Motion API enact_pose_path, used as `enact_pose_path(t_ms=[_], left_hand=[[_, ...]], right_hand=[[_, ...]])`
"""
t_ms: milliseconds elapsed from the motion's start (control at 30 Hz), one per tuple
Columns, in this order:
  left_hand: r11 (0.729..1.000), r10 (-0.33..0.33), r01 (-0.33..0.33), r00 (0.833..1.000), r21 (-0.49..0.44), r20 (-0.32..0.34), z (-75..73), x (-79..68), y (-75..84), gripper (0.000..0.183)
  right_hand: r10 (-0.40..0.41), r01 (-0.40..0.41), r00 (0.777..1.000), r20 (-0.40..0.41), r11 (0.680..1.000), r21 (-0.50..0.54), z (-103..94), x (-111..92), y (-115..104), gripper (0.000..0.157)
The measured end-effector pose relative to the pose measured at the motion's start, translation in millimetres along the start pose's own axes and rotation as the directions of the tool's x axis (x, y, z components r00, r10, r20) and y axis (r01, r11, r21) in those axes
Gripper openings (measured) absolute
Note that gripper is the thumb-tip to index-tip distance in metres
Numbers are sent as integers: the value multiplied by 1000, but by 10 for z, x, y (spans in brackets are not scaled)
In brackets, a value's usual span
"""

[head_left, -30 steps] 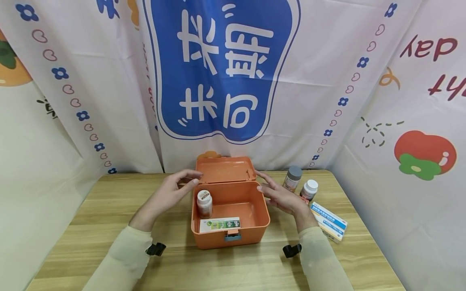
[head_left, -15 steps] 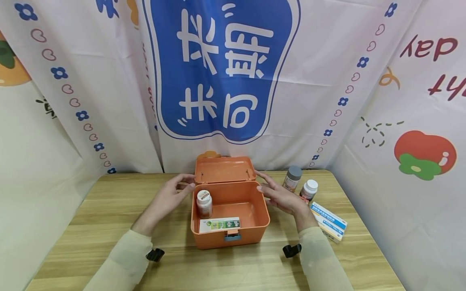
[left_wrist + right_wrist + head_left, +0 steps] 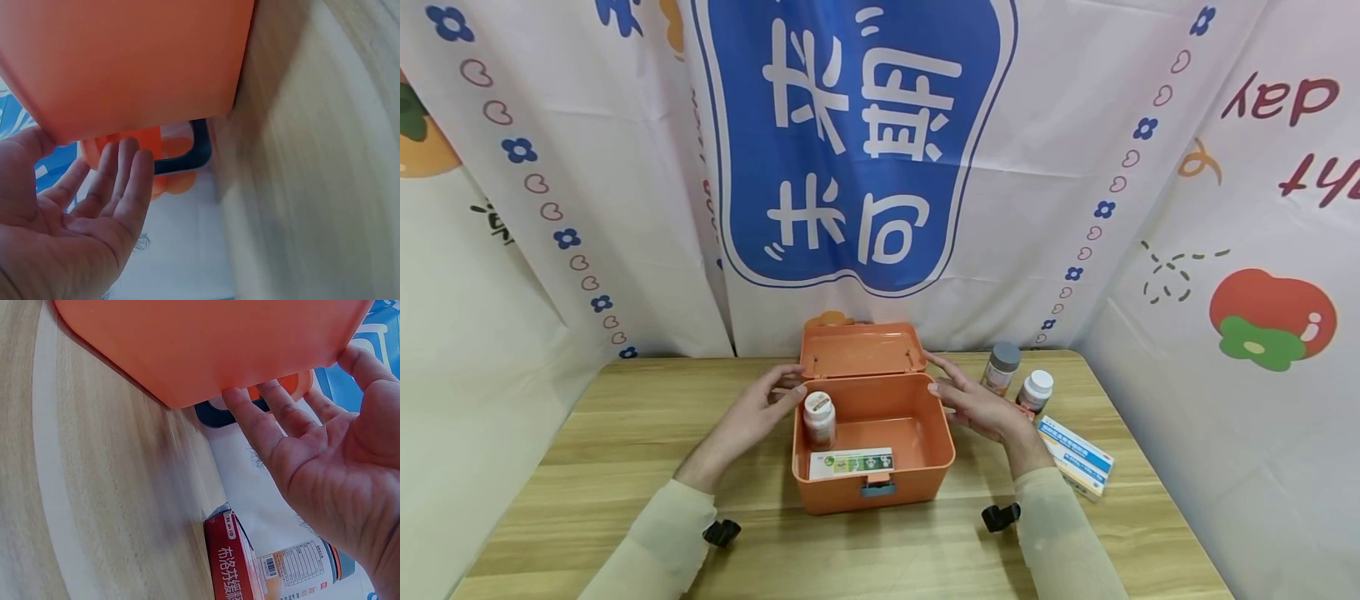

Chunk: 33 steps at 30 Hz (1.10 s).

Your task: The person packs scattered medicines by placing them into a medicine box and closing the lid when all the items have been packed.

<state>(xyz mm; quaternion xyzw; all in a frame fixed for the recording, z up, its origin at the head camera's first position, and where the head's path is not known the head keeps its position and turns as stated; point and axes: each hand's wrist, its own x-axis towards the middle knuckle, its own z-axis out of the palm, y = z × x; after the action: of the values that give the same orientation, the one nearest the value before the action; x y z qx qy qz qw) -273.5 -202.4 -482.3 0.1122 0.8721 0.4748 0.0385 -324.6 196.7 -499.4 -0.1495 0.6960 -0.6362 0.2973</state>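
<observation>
An orange plastic storage box (image 3: 917, 487) stands on the wooden table with its lid (image 3: 865, 350) tipped back. Inside, a white bottle (image 3: 820, 421) is upright at the left, and a white-and-green carton (image 3: 852, 463) lies along the front wall. My left hand (image 3: 748, 425) is at the back left corner, thumb by the rim, fingers loosely bent; the left wrist view shows the thumb by the box's edge. At the back right corner, my right hand (image 3: 985, 408) touches the box with extended fingers and thumb. Both wrist views show a dark handle (image 3: 194, 153) behind the box.
To the right stand a grey-capped bottle (image 3: 1002, 367) and a white-capped bottle (image 3: 1036, 392). A blue-and-white carton (image 3: 1077, 458) lies nearer the right edge. A red carton (image 3: 231, 556) shows below the right hand in its wrist view. A printed curtain (image 3: 1037, 208) hangs behind the table.
My left hand first drew back slightly left from the lid, then came back towards the box's rear left rim. My right hand stays at its corner. The box's contents look unchanged.
</observation>
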Motion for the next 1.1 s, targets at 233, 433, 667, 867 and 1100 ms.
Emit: enact_pose_path(t_ms=[233,433,667,867,1100], left_hand=[[980,-7,14,999,-198,36,50,28,-111,52],[968,-20,28,999,-248,34,97,30,-169,49],[953,-42,55,998,-298,48,103,27,-182,50],[945,-35,50,998,-323,51,121,35,-201,49],[937,-23,39,998,-348,50,123,28,-212,49]], right_hand=[[-2,2,1000,7,1000,-3,11,-11,5,67],[-5,5,1000,1,1000,-21,12,-8,9,67],[-9,9,1000,-8,998,-58,8,-28,-19,68],[1,-6,999,-43,995,-99,4,-45,-33,69],[-44,19,992,-120,979,-202,20,-77,-79,68]])
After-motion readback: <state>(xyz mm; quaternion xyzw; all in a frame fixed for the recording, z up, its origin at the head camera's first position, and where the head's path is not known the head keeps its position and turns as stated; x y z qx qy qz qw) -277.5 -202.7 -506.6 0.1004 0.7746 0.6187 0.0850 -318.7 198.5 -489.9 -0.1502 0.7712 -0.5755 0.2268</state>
